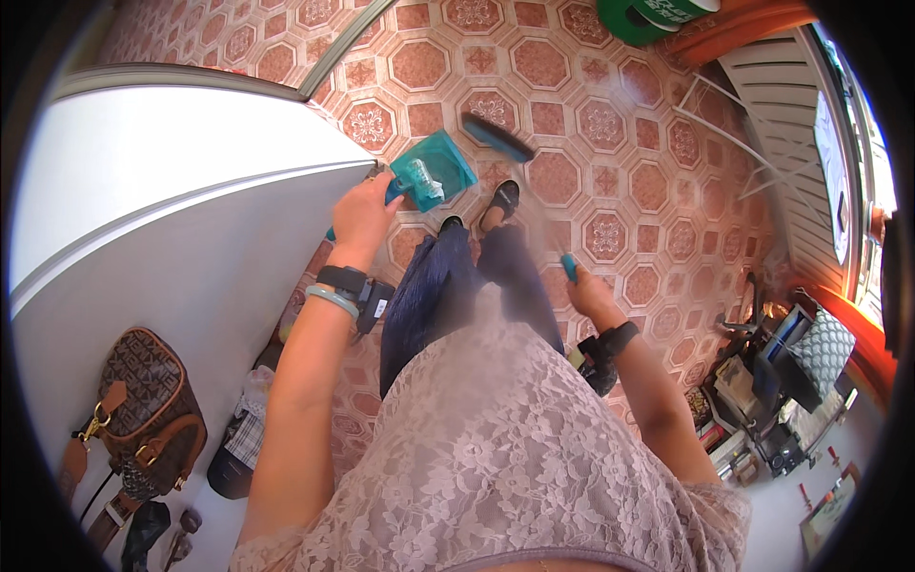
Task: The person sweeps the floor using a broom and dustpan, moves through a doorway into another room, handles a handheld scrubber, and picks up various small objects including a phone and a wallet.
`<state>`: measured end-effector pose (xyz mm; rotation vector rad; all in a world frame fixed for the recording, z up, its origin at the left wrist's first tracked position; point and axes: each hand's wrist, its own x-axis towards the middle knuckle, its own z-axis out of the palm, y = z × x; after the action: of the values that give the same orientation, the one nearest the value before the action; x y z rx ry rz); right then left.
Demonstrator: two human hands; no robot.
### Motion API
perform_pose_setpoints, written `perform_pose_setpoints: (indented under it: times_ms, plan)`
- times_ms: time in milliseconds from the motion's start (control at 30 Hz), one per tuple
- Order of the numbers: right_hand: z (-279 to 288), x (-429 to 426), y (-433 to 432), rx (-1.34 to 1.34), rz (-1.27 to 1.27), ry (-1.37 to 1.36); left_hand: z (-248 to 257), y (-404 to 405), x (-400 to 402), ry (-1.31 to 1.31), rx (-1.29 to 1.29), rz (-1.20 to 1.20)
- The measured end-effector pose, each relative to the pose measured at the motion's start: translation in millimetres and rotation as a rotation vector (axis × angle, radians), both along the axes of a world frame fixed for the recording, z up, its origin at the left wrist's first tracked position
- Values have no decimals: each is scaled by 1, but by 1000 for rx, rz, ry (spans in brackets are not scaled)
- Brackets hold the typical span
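My left hand point(363, 214) grips the handle of a teal plastic dustpan point(452, 166). Whitish crumpled debris point(427, 180) shows in or under the translucent pan near its handle. In my right hand point(593, 293) is the teal grip of a broom point(498, 137), whose thin shaft is blurred. The broom's head, teal with dark bristles, lies a little beyond and to the right of the pan, apart from it. Both tools are over the patterned tile-look floor point(554, 179), just ahead of my shoes point(504, 198).
A white wall or partition point(214, 136) stands close on the left, with a brown patterned handbag point(146, 382) hanging there. A green bucket point(636, 21) is at the far right. A white metal rack point(715, 107) and a heap of mixed items point(772, 386) line the right side.
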<state>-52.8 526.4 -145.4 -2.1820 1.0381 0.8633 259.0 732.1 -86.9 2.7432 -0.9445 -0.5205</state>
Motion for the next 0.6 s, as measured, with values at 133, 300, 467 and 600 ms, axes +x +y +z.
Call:
perform_pose_setpoints:
  times_ms: [133,300,467,600]
  plan:
    - [44,25,18,481,-269,58,-2,5,-2,-23,-65,-22]
    - [68,-21,36,513,-479,-43,0,31,-1,12,-129,-34]
    - [88,-73,50,601,-749,-126,-4,75,-1,67,-135,10]
    - [110,-73,51,407,-570,-256,-9,103,-6,47,-122,32]
